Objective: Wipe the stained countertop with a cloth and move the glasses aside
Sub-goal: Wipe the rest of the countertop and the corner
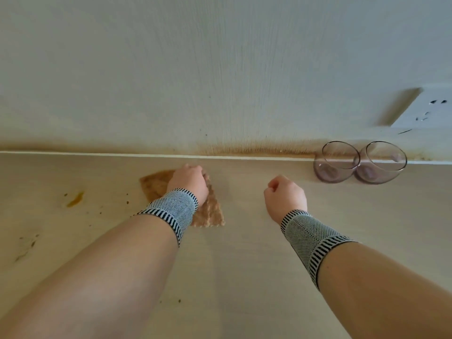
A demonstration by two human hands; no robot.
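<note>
The wiping step is in hand. The left hand (188, 183) presses down on the brown bumpy cloth (208, 211), fingers curled over it, near the back edge of the pale wooden countertop (244, 265). The right hand (285, 198) is a closed fist with nothing in it, just above the countertop beside the cloth. The two clear round glasses (359, 162) sit touching each other at the back edge, toward the right end, so they look moved aside already. I think the cloth must slide next toward the left end, where a yellow sticky stain (75, 199) and small brown crumbs (127, 201) wait. The cloth lies flat and looks soft.
</note>
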